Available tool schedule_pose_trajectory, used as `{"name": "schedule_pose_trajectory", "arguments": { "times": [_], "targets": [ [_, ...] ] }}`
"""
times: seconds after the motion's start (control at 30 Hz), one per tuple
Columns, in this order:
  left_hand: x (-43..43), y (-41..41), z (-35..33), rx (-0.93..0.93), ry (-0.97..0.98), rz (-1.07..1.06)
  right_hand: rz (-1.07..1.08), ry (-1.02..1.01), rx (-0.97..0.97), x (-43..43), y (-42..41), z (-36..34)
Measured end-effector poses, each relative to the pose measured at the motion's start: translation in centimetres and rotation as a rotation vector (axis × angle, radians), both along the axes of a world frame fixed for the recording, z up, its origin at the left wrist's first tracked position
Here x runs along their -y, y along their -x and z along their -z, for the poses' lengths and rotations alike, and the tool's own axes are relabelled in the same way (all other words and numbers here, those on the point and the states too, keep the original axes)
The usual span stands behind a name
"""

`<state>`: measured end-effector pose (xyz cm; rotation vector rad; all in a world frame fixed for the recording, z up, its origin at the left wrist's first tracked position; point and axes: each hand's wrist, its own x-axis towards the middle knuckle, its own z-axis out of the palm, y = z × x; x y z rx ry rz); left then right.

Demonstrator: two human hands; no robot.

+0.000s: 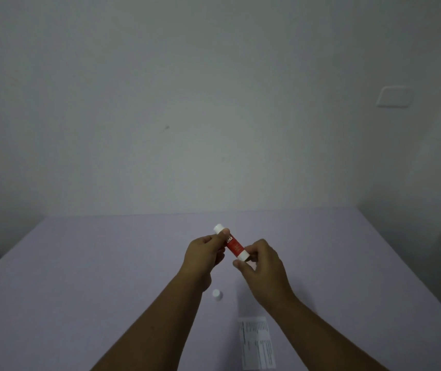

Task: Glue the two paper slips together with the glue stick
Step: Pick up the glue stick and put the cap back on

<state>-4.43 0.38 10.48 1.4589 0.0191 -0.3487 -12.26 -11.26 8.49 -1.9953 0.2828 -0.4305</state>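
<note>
A red glue stick [233,245] with white ends is held up above the table, tilted with its upper end pointing away to the left. My left hand [204,257] pinches its upper part, and my right hand [262,263] grips its lower white end with fingertips. The white cap [217,294] stands alone on the table below my hands. A printed paper slip [257,344] lies flat near the front edge, under my right forearm's left side. I can make out only this one slip.
The lilac table [107,263] reaches to a plain white wall. A wall plate [394,97] sits high at the right. The table's right edge drops off at the far right.
</note>
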Motion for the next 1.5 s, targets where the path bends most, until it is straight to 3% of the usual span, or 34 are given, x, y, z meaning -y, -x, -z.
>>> {"name": "schedule_pose_trajectory", "arguments": {
  "times": [0.03, 0.13, 0.17, 0.2, 0.33, 0.37, 0.4, 0.5, 0.53, 0.57, 0.7, 0.73, 0.77, 0.87, 0.9, 0.93, 1.03, 1.1, 1.23, 1.3, 1.4, 1.43, 1.5],
  "targets": [
    [0.1, 0.0, 0.0, 0.001, 0.007, -0.001, -0.013, -0.060, -0.037, 0.1, -0.1, -0.1],
    [-0.2, 0.0, 0.1, 0.002, 0.037, -0.016, -0.141, -0.654, -0.218, 0.4, 0.0, -1.0],
    [-0.3, 0.1, 0.1, 0.001, 0.035, -0.018, -0.147, -0.735, -0.224, 0.5, 0.1, -0.9],
    [-0.4, 0.1, 0.1, -0.001, 0.030, -0.016, -0.144, -0.693, -0.190, 0.3, 0.2, -0.9],
    [-0.4, 0.2, 0.0, -0.028, 0.007, -0.018, -0.010, -0.041, 0.026, -0.3, 0.1, 0.1],
    [-0.5, 0.2, 0.0, -0.032, 0.006, -0.019, -0.004, -0.021, 0.031, -0.4, 0.1, 0.2],
    [-0.6, 0.2, 0.1, -0.034, 0.008, -0.020, -0.026, -0.093, -0.006, -0.3, 0.1, 0.0],
    [-0.8, 0.0, 0.3, -0.049, 0.013, -0.035, -0.162, -0.645, -0.200, 0.0, 0.1, -0.6],
    [-0.8, 0.0, 0.4, -0.055, 0.010, -0.037, -0.161, -0.732, -0.218, 0.1, 0.2, -0.5],
    [-0.8, 0.0, 0.5, -0.061, 0.009, -0.038, -0.150, -0.708, -0.200, 0.1, 0.3, -0.2],
    [-0.3, 0.0, 0.7, -0.084, 0.003, -0.052, -0.009, -0.069, -0.015, -0.3, 0.3, 0.8],
    [-0.2, 0.0, 0.7, -0.088, -0.001, -0.056, 0.009, -0.020, -0.007, -0.4, 0.2, 0.8],
    [-0.1, -0.1, 0.7, -0.091, 0.000, -0.057, 0.004, -0.050, -0.035, -0.2, 0.1, 0.8],
    [-0.1, -0.3, 0.8, -0.098, 0.001, -0.060, -0.064, -0.588, -0.210, 0.1, -0.2, 0.2],
    [0.0, -0.3, 0.9, -0.098, -0.006, -0.069, -0.061, -0.655, -0.222, 0.2, -0.2, 0.3],
    [0.0, -0.3, 1.0, -0.099, -0.008, -0.075, -0.053, -0.590, -0.194, 0.3, 0.0, 0.4],
    [0.3, -0.3, 1.2, -0.105, 0.000, -0.071, 0.004, -0.125, -0.038, 0.5, 0.0, 1.1],
    [0.4, -0.4, 1.3, -0.111, -0.020, -0.071, 0.005, -0.100, -0.041, 0.4, -0.1, 1.3],
    [0.2, -0.4, 1.6, -0.114, -0.021, -0.052, -0.093, -0.747, -0.267, 0.5, -0.3, 0.5],
    [0.2, -0.3, 1.7, -0.118, -0.034, -0.059, -0.087, -0.650, -0.228, 0.3, -0.1, 0.8],
    [0.3, -0.3, 1.7, -0.125, -0.048, -0.068, 0.008, -0.103, -0.079, 0.0, -0.1, 1.7],
    [0.3, -0.3, 1.7, -0.123, -0.045, -0.063, 0.022, -0.050, -0.050, -0.2, -0.1, 1.8],
    [0.3, -0.4, 1.8, -0.124, -0.045, -0.055, -0.008, -0.203, -0.099, -0.2, -0.1, 1.8]
  ]
}}
